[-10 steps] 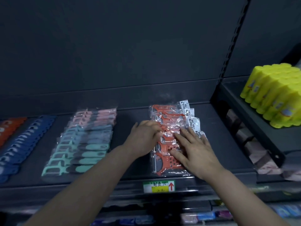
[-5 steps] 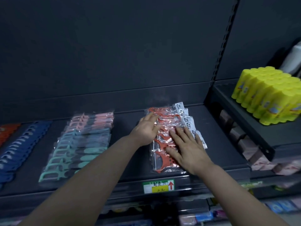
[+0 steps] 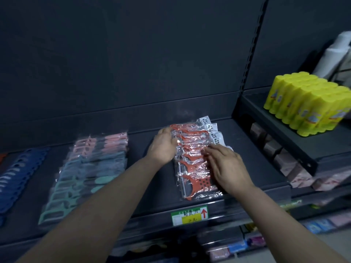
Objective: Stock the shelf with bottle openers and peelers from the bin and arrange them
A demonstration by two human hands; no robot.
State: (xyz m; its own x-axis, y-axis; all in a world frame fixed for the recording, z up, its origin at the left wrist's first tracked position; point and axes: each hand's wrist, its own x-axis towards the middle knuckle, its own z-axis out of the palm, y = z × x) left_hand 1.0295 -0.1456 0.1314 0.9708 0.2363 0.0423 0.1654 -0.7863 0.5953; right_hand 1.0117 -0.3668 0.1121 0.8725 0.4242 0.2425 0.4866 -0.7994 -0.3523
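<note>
A row of orange peelers [image 3: 191, 164] in clear bags lies overlapped on the dark shelf [image 3: 152, 188], running from front to back. My left hand [image 3: 164, 147] rests against the left edge of the row near its far end, fingers curled on the bags. My right hand [image 3: 226, 166] lies flat on the right side of the row, fingers spread over the packets. A row of pink, blue and teal peelers [image 3: 89, 171] lies to the left. Blue bottle openers [image 3: 17, 175] run along the far left. No bin is in view.
A green and yellow price label [image 3: 190, 215] sits on the shelf's front edge. Yellow bottles [image 3: 307, 103] stand on a higher shelf at the right, with white rolls [image 3: 332, 56] behind. Pinkish packs [image 3: 284, 160] lie beneath that shelf. Lower shelves hold colourful packets.
My left hand has slid further back along the left edge of the orange row. My right hand has stayed on the row's right side. The view has shifted slightly.
</note>
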